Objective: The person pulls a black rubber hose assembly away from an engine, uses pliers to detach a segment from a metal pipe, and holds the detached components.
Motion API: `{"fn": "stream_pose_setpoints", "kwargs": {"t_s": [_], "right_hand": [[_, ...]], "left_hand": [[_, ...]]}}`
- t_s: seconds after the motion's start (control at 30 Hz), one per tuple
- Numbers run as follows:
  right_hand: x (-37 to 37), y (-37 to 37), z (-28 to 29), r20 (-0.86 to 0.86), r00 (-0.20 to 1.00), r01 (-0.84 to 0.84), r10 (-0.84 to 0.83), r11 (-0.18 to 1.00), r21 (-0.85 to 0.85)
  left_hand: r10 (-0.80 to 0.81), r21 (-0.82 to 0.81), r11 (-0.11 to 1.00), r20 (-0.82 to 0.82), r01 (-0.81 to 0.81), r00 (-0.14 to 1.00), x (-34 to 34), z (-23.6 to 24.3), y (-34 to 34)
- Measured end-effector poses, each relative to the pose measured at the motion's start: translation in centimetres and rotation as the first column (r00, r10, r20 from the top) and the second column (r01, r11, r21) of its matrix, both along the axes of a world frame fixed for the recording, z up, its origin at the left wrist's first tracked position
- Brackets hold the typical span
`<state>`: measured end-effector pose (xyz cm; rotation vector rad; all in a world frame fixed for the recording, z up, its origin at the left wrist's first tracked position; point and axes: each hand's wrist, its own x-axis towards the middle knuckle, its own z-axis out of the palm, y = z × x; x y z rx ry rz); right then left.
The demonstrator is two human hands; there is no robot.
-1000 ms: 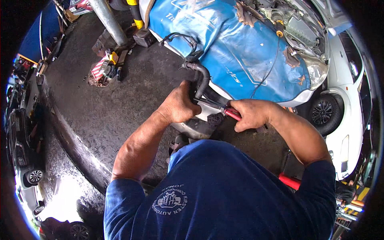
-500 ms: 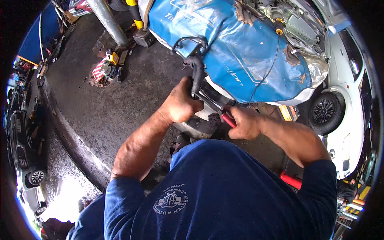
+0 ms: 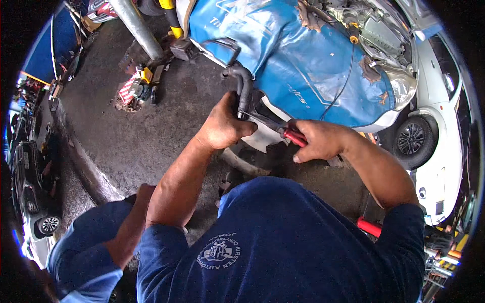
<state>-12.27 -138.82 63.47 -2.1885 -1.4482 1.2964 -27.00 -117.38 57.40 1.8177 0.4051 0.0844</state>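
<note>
My left hand (image 3: 225, 123) is closed around a bent black rubber hose (image 3: 245, 86), which has a loop or branch at its far end. The hose's near, open end sticks out by my thumb. In my right hand (image 3: 321, 139) is a red-handled tool (image 3: 294, 136) with a long, narrow metal front part; whether it is pliers or a screwdriver I cannot make out. Its tip reaches the near end of the hose. Both hands are in front of my chest, near the front of a car draped with a blue fender cover (image 3: 303, 76).
An open engine bay (image 3: 376, 38) lies at the far right, with a cable running down over the cover. Beside it stands a white car (image 3: 437, 151). A metal post (image 3: 136, 30) and small boxes (image 3: 134, 91) are at the far left. A co-worker's arm (image 3: 129, 230) is close on my left.
The hose has swung slightly left and nearer, and its far loop has turned. My right hand has moved slightly right and up with the tool. The co-worker's arm has come into view at left.
</note>
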Motion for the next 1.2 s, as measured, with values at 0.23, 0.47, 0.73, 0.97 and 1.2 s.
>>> {"fn": "stream_pose_setpoints", "kwargs": {"t_s": [0.23, 0.47, 0.73, 0.97, 1.2], "right_hand": [[0.3, 0.2, 1.9, 0.064, 0.997, -0.031, 0.034, 0.998, -0.05], [0.5, -1.2, 0.5, 0.019, 0.999, -0.032, 0.028, 0.979, 0.203], [-0.2, -1.3, -4.0, -0.082, 0.987, 0.154, -0.139, 0.966, 0.207], [1.7, -4.8, -8.1, -0.191, 0.897, 0.424, -0.398, 0.897, 0.123], [6.3, -8.0, -10.4, -0.267, 0.747, 0.66, -0.609, 0.632, 0.406]], "left_hand": [[-0.074, -0.503, 0.848, 0.198, 0.166, 0.977, -0.9, 1.7, -0.1], [-0.009, -0.311, 0.949, 0.14, 0.053, 0.99, -0.7, 2.5, -0.3], [0.177, -0.643, 0.756, 0.017, -0.125, 0.984, -3.4, -9.6, 3.2], [0.157, -0.925, 0.38, 0.081, 0.015, 0.984, -3.8, -8.3, 3.4], [0.173, -0.93, 0.364, 0.12, 0.049, 0.978, -2.8, -6.0, 1.5]]}}
